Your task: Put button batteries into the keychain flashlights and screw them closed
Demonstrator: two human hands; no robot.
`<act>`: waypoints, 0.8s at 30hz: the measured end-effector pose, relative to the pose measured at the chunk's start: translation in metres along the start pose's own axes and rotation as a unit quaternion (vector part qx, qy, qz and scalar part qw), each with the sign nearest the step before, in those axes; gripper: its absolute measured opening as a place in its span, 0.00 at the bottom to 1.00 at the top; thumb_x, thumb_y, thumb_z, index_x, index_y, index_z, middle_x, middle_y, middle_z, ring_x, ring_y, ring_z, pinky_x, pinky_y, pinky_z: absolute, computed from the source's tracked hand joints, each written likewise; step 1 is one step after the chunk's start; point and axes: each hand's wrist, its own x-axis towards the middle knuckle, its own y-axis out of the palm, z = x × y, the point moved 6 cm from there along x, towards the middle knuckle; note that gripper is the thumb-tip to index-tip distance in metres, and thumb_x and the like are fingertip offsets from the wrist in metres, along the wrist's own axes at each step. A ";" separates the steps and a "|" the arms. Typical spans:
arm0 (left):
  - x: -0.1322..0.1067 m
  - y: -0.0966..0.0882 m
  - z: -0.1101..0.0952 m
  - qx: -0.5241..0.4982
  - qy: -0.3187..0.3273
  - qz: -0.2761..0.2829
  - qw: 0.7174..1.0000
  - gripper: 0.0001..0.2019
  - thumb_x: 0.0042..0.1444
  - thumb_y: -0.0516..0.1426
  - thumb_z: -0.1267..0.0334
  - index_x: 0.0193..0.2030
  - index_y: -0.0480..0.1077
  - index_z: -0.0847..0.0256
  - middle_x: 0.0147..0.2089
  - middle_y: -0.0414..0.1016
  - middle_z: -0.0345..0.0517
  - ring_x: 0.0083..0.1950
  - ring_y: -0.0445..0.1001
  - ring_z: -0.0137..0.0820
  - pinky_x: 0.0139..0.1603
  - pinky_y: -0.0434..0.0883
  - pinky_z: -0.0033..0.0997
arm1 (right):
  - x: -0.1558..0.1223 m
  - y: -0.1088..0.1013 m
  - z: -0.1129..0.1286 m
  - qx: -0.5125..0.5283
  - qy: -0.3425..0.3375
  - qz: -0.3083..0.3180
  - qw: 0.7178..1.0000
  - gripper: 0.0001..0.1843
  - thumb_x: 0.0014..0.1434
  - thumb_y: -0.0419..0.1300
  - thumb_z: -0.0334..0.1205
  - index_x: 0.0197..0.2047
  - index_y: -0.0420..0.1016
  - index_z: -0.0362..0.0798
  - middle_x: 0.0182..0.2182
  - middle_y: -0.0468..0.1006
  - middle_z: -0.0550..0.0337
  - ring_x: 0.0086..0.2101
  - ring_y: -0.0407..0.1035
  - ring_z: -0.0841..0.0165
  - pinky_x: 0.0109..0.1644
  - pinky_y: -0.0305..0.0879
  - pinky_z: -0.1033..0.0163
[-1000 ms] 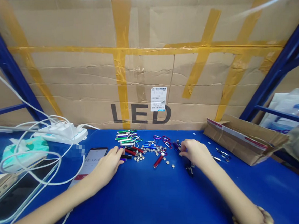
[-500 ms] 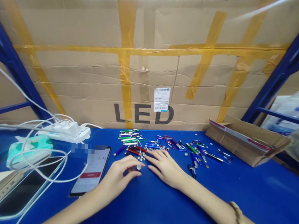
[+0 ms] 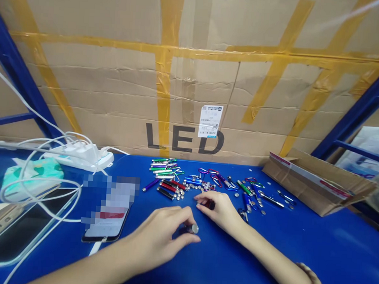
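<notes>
My left hand (image 3: 165,230) is closed over the front of the blue table, pinching a small dark flashlight tube (image 3: 194,229) with its round silver end outward. My right hand (image 3: 219,209) is to the right and a little farther back, with its fingers curled together. Something dark shows between its fingers, too hidden to name. Just beyond the hands lie red and black flashlight tubes (image 3: 169,187) and a cluster of small silver button cells (image 3: 180,194). Behind them is a row of green, purple and silver flashlights (image 3: 164,168).
Carabiner clips (image 3: 214,178) and loose flashlight parts spread to the right. An open cardboard box (image 3: 315,184) stands at the back right. A phone (image 3: 110,223), tangled white cables (image 3: 50,185) and a power strip (image 3: 82,157) occupy the left. A big taped carton (image 3: 122,90) forms the back wall.
My right hand has drawn back from the red tubes towards me, its fingers now curled. My left hand has shifted right and nearer, still pinching the tube. The view has tilted down slightly.
</notes>
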 end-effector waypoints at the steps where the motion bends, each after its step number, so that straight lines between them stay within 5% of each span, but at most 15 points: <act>1: 0.001 -0.002 0.003 0.009 0.005 0.026 1.000 0.03 0.56 0.56 0.62 0.34 0.67 0.57 0.34 0.74 0.39 0.36 0.73 0.30 0.36 0.66 0.25 | 0.000 0.000 -0.001 0.025 0.021 0.003 0.999 0.09 0.53 0.60 0.31 0.39 0.74 0.44 0.30 0.79 0.57 0.30 0.72 0.69 0.37 0.68 0.65; 6: -0.004 -0.021 0.036 0.027 -0.020 0.057 0.998 0.03 0.57 0.54 0.62 0.37 0.67 0.56 0.33 0.73 0.37 0.34 0.72 0.29 0.36 0.65 0.25 | -0.001 -0.002 -0.001 0.015 0.038 0.006 0.999 0.10 0.52 0.61 0.34 0.40 0.75 0.45 0.29 0.78 0.58 0.33 0.72 0.66 0.42 0.66 0.61; 12: -0.013 -0.022 0.073 -0.103 -0.127 0.075 0.984 0.04 0.51 0.57 0.63 0.32 0.68 0.61 0.34 0.74 0.40 0.34 0.73 0.29 0.37 0.69 0.24 | 0.002 -0.001 -0.006 -0.073 0.019 -0.017 0.997 0.12 0.53 0.62 0.42 0.39 0.78 0.47 0.35 0.77 0.52 0.37 0.71 0.63 0.43 0.66 0.58; 24: -0.027 -0.001 0.073 -0.269 -0.209 0.046 0.939 0.07 0.45 0.62 0.63 0.31 0.73 0.62 0.29 0.76 0.41 0.32 0.73 0.30 0.29 0.67 0.22 | 0.010 0.006 -0.007 -0.058 0.028 -0.010 0.998 0.04 0.52 0.62 0.38 0.29 0.76 0.48 0.27 0.78 0.60 0.26 0.70 0.69 0.31 0.67 0.64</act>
